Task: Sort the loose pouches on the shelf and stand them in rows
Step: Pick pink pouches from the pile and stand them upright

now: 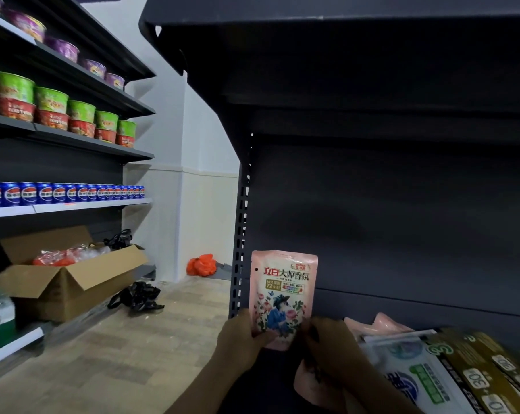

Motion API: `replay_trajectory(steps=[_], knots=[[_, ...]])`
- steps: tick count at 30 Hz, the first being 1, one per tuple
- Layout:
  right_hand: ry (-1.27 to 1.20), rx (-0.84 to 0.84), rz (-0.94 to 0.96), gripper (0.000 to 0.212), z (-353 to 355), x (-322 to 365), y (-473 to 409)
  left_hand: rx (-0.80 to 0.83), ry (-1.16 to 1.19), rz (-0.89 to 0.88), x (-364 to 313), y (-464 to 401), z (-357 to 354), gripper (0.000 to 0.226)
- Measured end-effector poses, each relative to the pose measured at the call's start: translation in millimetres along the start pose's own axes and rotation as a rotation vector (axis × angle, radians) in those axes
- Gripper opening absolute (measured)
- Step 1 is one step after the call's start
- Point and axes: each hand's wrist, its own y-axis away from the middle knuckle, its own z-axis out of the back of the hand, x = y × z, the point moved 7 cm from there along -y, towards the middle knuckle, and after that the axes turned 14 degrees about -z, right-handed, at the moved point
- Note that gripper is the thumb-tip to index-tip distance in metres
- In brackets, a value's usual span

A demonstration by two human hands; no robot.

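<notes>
dark shelf [402, 222] bkgd; left hand [241, 339] + right hand [330, 342] both grip pink pouch [282, 294] upright, fingers curled round btm edges.

We see our two bare hands, the left hand [243, 339] at seven o'clock of the right hand [333, 348], both with bare forearms; no sleeve, glove, ring or watch shows on either of them.

Upright pink pouch [283, 294] between both hands [285, 342]
</notes>
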Motion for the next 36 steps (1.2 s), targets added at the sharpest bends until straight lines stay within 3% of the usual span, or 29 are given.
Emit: replay_trajectory(steps=[5, 9, 12, 16, 23, 29, 33, 36], knots=[[-0.08, -0.059, -0.053, 0.012, 11.4, -0.9, 4.9, -0.107, 0.112, 0.017, -6.4, 5.5, 6.0, 0.055], [-0.098, -0.066, -0.086, 0.008, 22.7, -3.5, 10.2, -0.315, -0.058, -0.012, -34.3, 14.0, 29.0, 0.049], [-0.15, -0.097, -0.103, 0.018, 29.7, -6.4, 14.4, -0.169, -0.152, -0.01, -51.5, 15.8, 21.6, 0.035], [-0.168, -0.127, -0.079, 0.021, 35.6, -8.2, 24.0, 0.206, -0.132, 0.048, -55.4, 28.1, -22.8, 0.05], [-0.204, -0.172, -0.088, 0.026, 44.2, -24.0, 45.9, 0.368, -0.192, 0.14, -77.7, 34.7, -49.7, 0.044], [-0.28, -0.178, -0.044, 0.018, 49.5, -32.8, 60.0, 0.29, -0.09, 0.132, -95.1, 30.0, -59.7, 0.033], [-0.376, -0.204, -0.144, 0.017, 53.7, -52.1, 58.9, 0.16, -0.041, 0.002, -115.5, 29.3, -58.2, 0.022], [-0.53, -0.283, -0.2, 0.018, 65.1, -70.1, 60.3, 0.075, -0.152, -0.148, -139.3, 31.1, -52.2, 0.018]])
